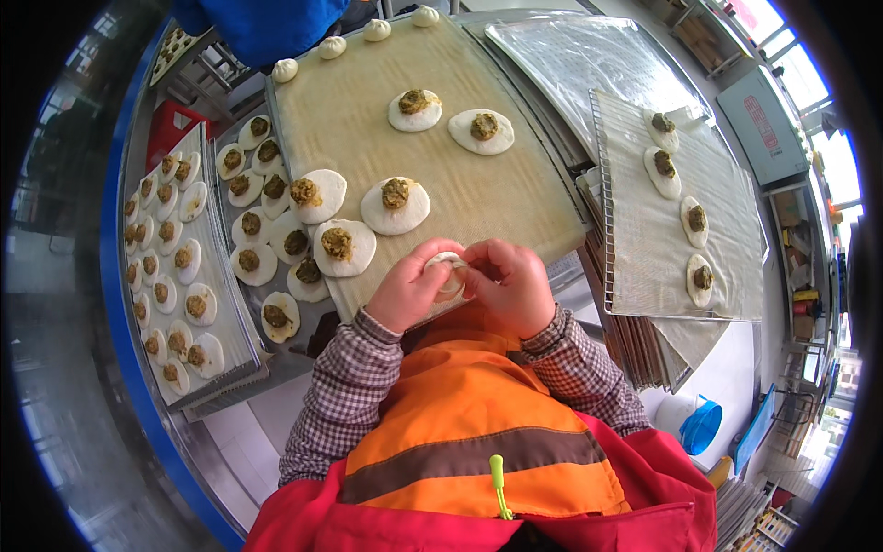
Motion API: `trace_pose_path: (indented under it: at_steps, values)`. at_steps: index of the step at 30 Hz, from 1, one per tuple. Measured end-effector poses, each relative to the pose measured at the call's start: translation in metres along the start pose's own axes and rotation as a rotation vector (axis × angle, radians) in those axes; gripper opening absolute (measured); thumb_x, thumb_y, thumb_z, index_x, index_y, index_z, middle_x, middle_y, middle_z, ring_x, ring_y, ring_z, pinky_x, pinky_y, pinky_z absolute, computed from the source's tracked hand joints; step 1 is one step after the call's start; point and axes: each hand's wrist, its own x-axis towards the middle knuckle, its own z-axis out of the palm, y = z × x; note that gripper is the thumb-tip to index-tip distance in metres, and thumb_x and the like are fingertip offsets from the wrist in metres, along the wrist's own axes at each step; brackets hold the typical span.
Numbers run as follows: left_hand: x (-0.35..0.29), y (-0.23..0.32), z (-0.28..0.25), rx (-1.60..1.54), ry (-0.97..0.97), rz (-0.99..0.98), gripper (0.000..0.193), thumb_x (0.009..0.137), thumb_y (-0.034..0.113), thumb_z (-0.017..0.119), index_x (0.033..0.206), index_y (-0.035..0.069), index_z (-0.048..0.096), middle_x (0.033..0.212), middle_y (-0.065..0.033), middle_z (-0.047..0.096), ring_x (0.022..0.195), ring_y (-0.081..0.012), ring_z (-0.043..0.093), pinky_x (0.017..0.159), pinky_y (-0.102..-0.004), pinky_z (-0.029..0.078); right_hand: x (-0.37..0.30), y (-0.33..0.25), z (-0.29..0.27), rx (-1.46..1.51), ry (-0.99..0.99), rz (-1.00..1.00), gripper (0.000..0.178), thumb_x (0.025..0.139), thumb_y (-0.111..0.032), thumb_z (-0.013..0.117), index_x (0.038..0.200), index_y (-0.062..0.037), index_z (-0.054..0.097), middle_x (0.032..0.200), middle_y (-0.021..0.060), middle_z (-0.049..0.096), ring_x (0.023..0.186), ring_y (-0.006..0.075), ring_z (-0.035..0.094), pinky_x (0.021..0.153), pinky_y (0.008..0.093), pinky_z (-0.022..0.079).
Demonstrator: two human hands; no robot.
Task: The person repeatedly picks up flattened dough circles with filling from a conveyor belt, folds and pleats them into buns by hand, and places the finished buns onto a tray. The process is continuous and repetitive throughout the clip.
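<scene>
White, round dough wrapper (449, 269) is pinched between the grip of the left hand (411, 287) and right hand (509, 283) over the cloth-covered board (368, 120), where three pleated dumplings (332, 46) sit finished while five filled open rounds (395, 204) and many on the metal trays (221, 304) wait.

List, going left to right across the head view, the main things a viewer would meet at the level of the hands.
Tray of filled dough rounds → left hand → dough wrapper being pinched → right hand → wire rack with four filled rounds.
</scene>
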Motion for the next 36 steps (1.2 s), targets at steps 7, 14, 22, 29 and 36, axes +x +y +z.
trace_pose_path:
  at_steps: [7, 14, 22, 29, 36]
  values:
    - [-0.005, -0.014, 0.004, -0.262, 0.141, 0.162, 0.059, 0.094, 0.054, 0.047, 0.118, 0.001, 0.056, 0.104, -0.0052, 0.061, 0.090, -0.0110, 0.058, 0.075, -0.0237, 0.049, 0.004, -0.002, 0.008, -0.013, -0.028, -0.091, 0.010, 0.084, -0.003, 0.066, 0.091, 0.0027, 0.061, 0.077, 0.0075, 0.066, 0.067, 0.0138, 0.067, 0.054, 0.0247, 0.050]
    - [-0.005, -0.020, -0.006, -0.176, 0.238, -0.096, 0.074, 0.095, 0.065, 0.029, 0.108, -0.002, 0.059, 0.083, -0.0048, 0.064, 0.074, -0.0101, 0.060, 0.062, -0.0222, 0.048, 0.007, -0.007, 0.010, -0.065, -0.019, -0.157, 0.017, 0.076, 0.000, 0.069, 0.092, 0.0011, 0.062, 0.075, 0.0109, 0.062, 0.063, 0.0210, 0.062, 0.057, 0.0289, 0.050]
    - [-0.005, -0.008, -0.017, -0.098, -0.009, -0.285, 0.085, 0.088, 0.075, 0.023, 0.109, 0.002, 0.059, 0.092, -0.0054, 0.063, 0.084, -0.0104, 0.059, 0.072, -0.0228, 0.047, 0.003, -0.001, 0.013, 0.159, -0.067, 0.071, 0.015, 0.080, -0.002, 0.069, 0.093, 0.0031, 0.063, 0.076, 0.0042, 0.063, 0.067, 0.0093, 0.062, 0.057, 0.0233, 0.049]
    - [-0.017, -0.012, -0.015, 0.054, 0.135, 0.050, 0.069, 0.094, 0.063, 0.037, 0.105, 0.000, 0.060, 0.088, -0.0037, 0.063, 0.081, -0.0086, 0.058, 0.072, -0.0216, 0.047, 0.006, -0.007, 0.015, -0.339, -0.051, -0.488, 0.013, 0.081, -0.001, 0.068, 0.092, 0.0033, 0.062, 0.079, 0.0060, 0.065, 0.068, 0.0106, 0.063, 0.058, 0.0232, 0.051]
    - [-0.023, -0.003, -0.024, -0.143, 0.006, -0.011, 0.060, 0.096, 0.056, 0.041, 0.102, 0.000, 0.061, 0.090, -0.0057, 0.064, 0.081, -0.0087, 0.058, 0.071, -0.0228, 0.048, 0.001, -0.015, 0.024, 0.306, -0.092, 0.156, 0.014, 0.078, -0.001, 0.068, 0.090, 0.0001, 0.062, 0.080, 0.0105, 0.064, 0.062, 0.0179, 0.064, 0.059, 0.0289, 0.051]
